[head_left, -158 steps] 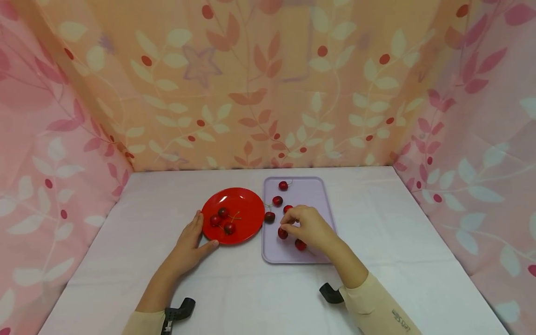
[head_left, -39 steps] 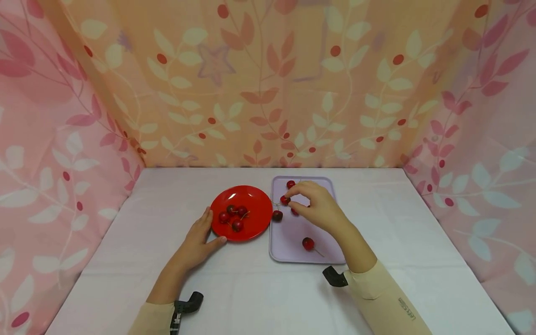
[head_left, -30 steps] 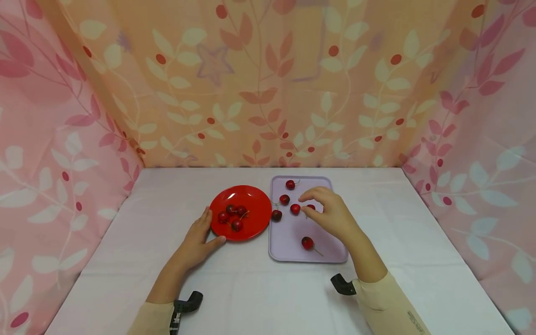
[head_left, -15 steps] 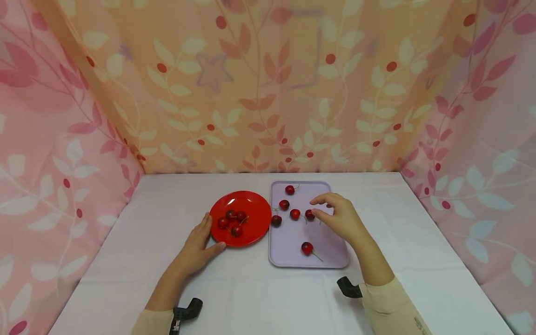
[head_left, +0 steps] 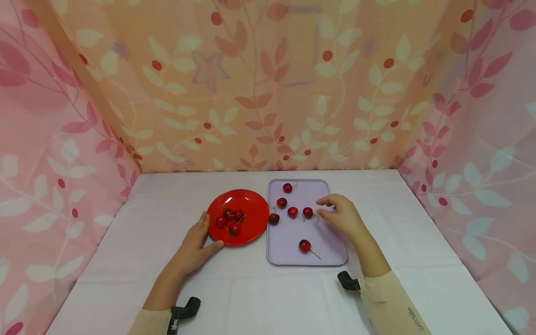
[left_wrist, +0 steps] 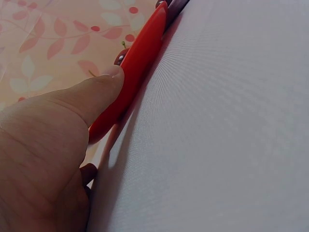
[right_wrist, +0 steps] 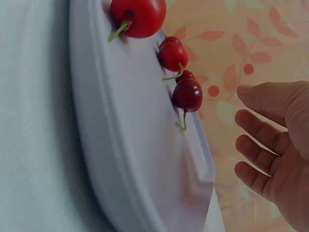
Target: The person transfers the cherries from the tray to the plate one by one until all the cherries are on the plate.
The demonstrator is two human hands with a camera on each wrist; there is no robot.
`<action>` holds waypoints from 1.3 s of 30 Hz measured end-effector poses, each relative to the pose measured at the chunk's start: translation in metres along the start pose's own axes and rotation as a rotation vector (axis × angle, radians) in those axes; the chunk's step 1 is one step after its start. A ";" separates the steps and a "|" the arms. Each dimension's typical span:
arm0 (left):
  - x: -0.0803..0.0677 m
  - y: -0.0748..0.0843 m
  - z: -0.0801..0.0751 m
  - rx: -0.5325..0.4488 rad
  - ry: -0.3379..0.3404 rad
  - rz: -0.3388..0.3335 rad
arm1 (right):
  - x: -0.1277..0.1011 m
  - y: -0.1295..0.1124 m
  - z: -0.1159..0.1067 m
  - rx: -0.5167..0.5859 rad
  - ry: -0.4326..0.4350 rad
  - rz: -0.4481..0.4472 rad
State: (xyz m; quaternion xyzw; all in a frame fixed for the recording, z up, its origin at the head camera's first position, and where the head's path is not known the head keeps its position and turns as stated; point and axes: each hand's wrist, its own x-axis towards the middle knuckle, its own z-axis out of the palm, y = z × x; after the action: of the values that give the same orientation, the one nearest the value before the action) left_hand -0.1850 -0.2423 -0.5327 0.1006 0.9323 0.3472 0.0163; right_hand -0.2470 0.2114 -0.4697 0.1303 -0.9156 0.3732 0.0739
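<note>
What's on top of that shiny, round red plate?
Four round, dark red cherries lie grouped on the shiny, round red plate. The patches directly beneath them are covered, and the person's left hand hides a bit of the rim.

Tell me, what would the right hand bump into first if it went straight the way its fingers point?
Most likely the nearest cherry on the lilac tray, just ahead of the right hand. How high the hand hovers is hard to judge, so it might pass over the cherry.
</note>
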 end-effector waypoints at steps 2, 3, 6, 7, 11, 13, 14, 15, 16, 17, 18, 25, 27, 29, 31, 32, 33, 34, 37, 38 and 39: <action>0.000 -0.001 0.000 -0.001 0.001 0.004 | 0.000 0.004 0.002 0.000 -0.017 0.014; 0.000 -0.001 0.001 0.001 -0.001 0.003 | 0.000 0.006 0.003 0.004 -0.026 0.020; -0.002 -0.002 0.002 0.000 -0.008 -0.008 | -0.002 0.011 0.007 0.012 -0.046 0.034; -0.002 -0.002 0.003 0.003 -0.010 -0.013 | -0.003 0.013 0.008 0.015 -0.051 0.037; -0.003 -0.002 0.005 0.000 -0.006 -0.024 | -0.004 0.019 0.013 0.011 -0.056 0.035; -0.003 -0.002 0.005 0.001 -0.004 -0.025 | -0.004 0.021 0.015 0.000 -0.053 0.022; -0.003 -0.002 0.006 0.000 -0.001 -0.024 | -0.004 0.022 0.016 -0.002 -0.050 0.013; -0.003 -0.002 0.006 0.001 0.002 -0.020 | -0.003 0.024 0.016 -0.005 -0.046 0.003; -0.003 -0.002 0.005 0.004 0.003 -0.018 | -0.003 0.025 0.017 -0.008 -0.047 -0.007; -0.004 -0.002 0.005 0.006 0.006 -0.015 | -0.003 0.026 0.018 -0.014 -0.049 -0.021; -0.004 -0.002 0.005 0.007 0.008 -0.015 | -0.002 0.028 0.019 -0.023 -0.052 -0.035; -0.003 -0.004 0.003 0.018 0.019 0.002 | -0.001 0.033 0.023 -0.097 -0.052 -0.094; -0.001 -0.004 0.002 0.018 0.019 0.006 | -0.001 0.033 0.023 -0.111 -0.046 -0.102; 0.000 -0.004 0.001 0.016 0.017 0.007 | -0.001 0.033 0.024 -0.128 -0.052 -0.106; 0.001 -0.004 0.001 0.012 0.010 0.007 | -0.002 0.034 0.024 -0.146 -0.060 -0.103; 0.001 -0.004 0.001 0.010 0.008 0.007 | -0.002 0.033 0.025 -0.152 -0.062 -0.098; 0.001 -0.003 0.000 0.009 0.007 0.006 | -0.002 0.033 0.025 -0.158 -0.062 -0.095; 0.001 -0.003 0.001 0.006 0.005 0.005 | -0.003 0.034 0.026 -0.162 -0.061 -0.092; 0.001 -0.002 0.001 0.006 0.004 0.002 | -0.004 0.035 0.028 -0.170 -0.052 -0.094; 0.000 -0.002 0.001 0.008 0.003 0.001 | -0.004 0.035 0.028 -0.176 -0.051 -0.099; 0.000 -0.002 0.001 0.008 0.002 0.000 | -0.004 0.035 0.029 -0.183 -0.051 -0.104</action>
State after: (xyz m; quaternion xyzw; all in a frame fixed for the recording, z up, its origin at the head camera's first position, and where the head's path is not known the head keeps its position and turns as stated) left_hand -0.1856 -0.2433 -0.5346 0.1001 0.9337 0.3434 0.0148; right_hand -0.2545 0.2164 -0.5146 0.1796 -0.9394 0.2804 0.0814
